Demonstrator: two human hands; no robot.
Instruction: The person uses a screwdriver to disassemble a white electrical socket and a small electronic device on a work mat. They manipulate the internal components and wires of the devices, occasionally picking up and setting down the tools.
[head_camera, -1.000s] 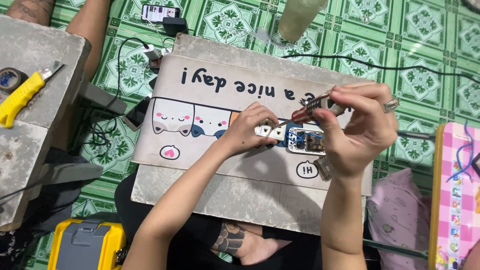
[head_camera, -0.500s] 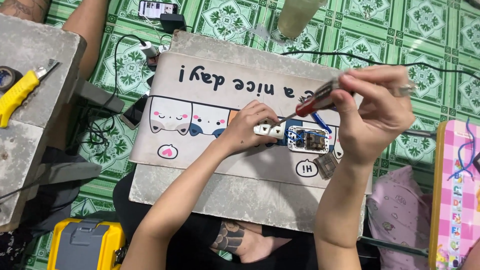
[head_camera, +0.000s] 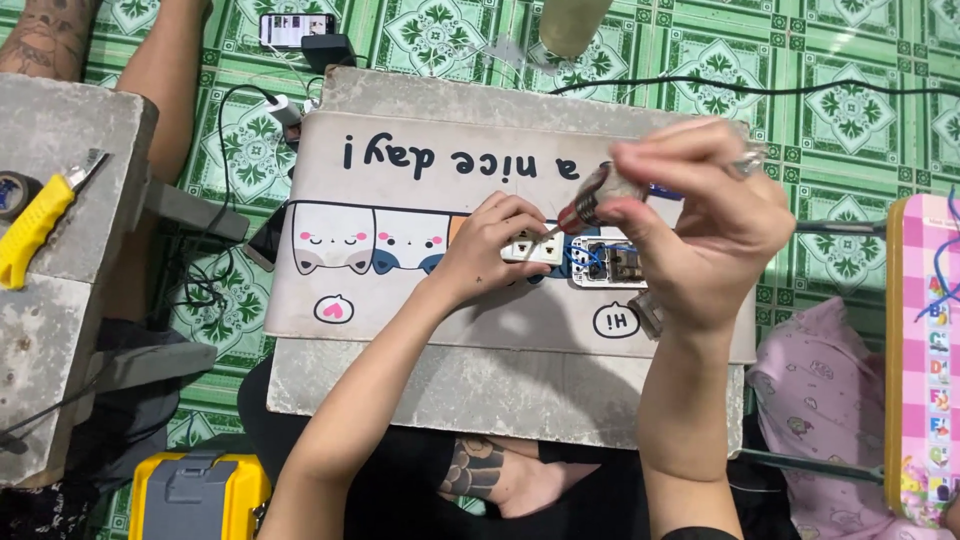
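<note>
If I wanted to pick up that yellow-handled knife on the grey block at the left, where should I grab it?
Grip the yellow handle, coming from above. It lies flat on the grey block with its long sides free, and the metal blade points up and to the right, so fingers closing across the handle's middle should stay off the sharp end.

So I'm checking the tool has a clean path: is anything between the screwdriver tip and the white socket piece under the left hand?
Nothing visible. The screwdriver in the right hand points its tip straight at the white socket piece, which the left hand pins to the mat. The left fingers sit beside the tip, not across it.
</note>
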